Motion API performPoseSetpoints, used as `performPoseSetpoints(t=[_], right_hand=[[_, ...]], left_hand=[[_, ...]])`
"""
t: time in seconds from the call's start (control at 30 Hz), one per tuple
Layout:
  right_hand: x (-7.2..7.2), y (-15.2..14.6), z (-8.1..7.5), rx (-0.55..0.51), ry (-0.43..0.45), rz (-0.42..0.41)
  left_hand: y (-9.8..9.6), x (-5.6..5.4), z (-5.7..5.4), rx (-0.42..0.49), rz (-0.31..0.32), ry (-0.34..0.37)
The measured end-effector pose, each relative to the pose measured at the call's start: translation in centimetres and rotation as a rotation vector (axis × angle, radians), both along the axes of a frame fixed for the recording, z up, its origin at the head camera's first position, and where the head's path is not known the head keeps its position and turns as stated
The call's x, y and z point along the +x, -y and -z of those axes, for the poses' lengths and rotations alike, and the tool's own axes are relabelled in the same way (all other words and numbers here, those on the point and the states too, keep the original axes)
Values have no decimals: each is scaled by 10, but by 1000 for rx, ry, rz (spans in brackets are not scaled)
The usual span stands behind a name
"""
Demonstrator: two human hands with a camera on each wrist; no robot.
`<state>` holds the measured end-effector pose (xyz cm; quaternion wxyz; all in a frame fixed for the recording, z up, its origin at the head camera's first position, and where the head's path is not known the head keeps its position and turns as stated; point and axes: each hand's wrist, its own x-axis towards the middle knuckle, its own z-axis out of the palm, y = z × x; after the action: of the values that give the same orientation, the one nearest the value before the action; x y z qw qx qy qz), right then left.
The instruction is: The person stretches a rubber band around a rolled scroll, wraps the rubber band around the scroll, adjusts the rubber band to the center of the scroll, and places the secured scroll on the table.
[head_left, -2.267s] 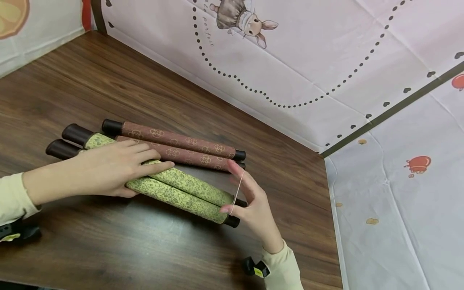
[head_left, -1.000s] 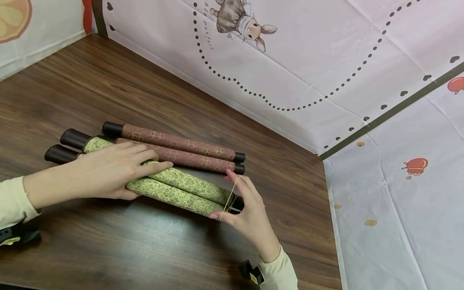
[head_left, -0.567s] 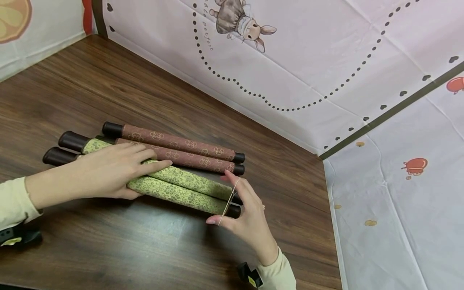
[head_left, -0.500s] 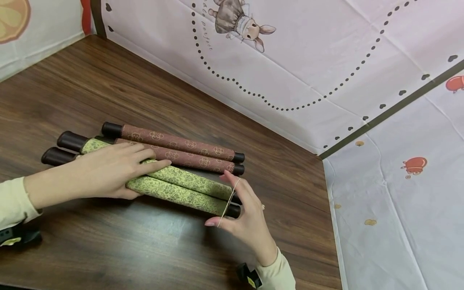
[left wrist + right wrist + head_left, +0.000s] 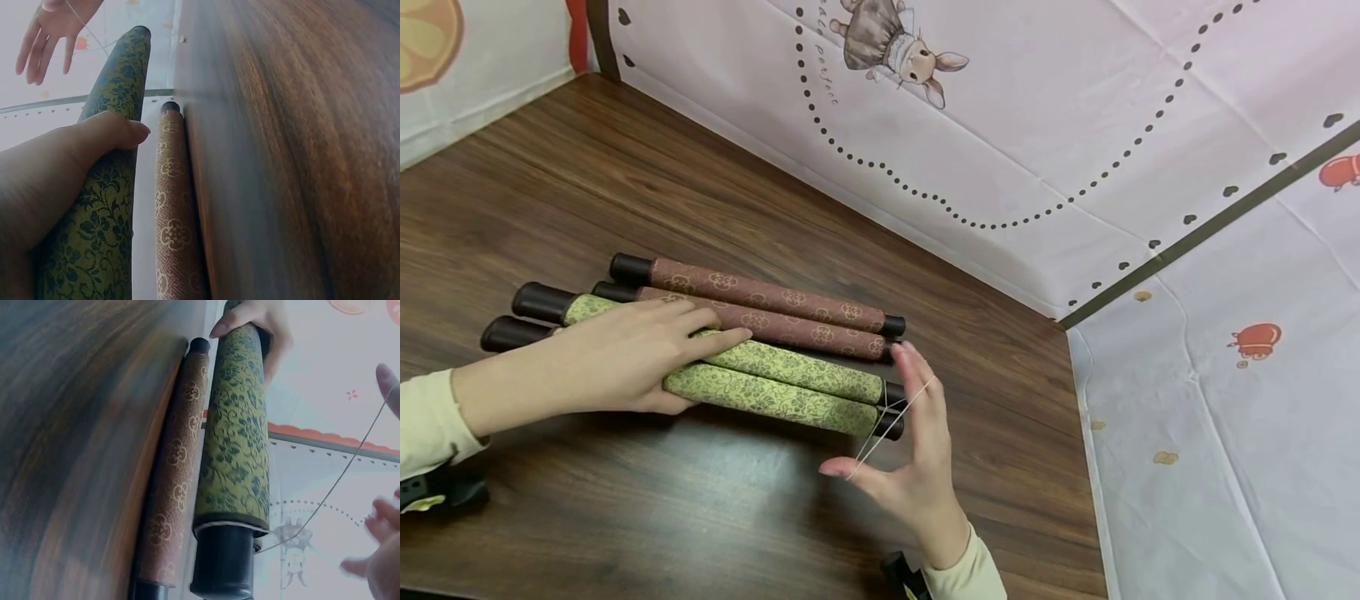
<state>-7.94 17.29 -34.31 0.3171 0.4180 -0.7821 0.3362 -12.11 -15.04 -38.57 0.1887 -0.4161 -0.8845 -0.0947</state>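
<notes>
My left hand (image 5: 632,354) grips the middle of a green floral brocade scroll (image 5: 775,402), two rolls side by side with dark end knobs. Its thumb lies over the fabric in the left wrist view. Around the scroll's right end runs a thin pale elastic band (image 5: 344,472), snug at the fabric's edge in the right wrist view. The band's other part is stretched over the thumb and fingers of my right hand (image 5: 921,462), which are spread and fairly straight. Between hand and scroll the band crosses itself. The scroll's middle is hidden under my left hand.
Behind the green scroll lies a reddish-brown scroll (image 5: 775,298) with gold flowers, also a double roll with black ends. Both are at the dark wooden table (image 5: 700,517). A printed white cloth (image 5: 1000,150) walls the back, with more cloth at the sides.
My right hand has drawn slightly away from the scroll's end with fingers spread wider, and the band now crosses itself. The green scroll has turned a little, its right end upward, left end downward.
</notes>
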Motion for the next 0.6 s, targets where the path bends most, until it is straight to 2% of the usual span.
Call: performPoseSetpoints(t=[0.1, 0.2, 0.33, 0.5, 0.6], right_hand=[[6, -2, 4, -35, 118, 154], [12, -4, 6, -125, 314, 259], [18, -5, 7, -269, 555, 306], [20, -9, 9, -422, 806, 352], [17, -13, 13, -522, 985, 306]], left_hand=[[1, 1, -1, -7, -34, 13], [0, 1, -3, -9, -62, 20], [-1, 1, -5, -19, -92, 4], [0, 0, -8, -23, -109, -79], [3, -1, -9, -2, -111, -114]])
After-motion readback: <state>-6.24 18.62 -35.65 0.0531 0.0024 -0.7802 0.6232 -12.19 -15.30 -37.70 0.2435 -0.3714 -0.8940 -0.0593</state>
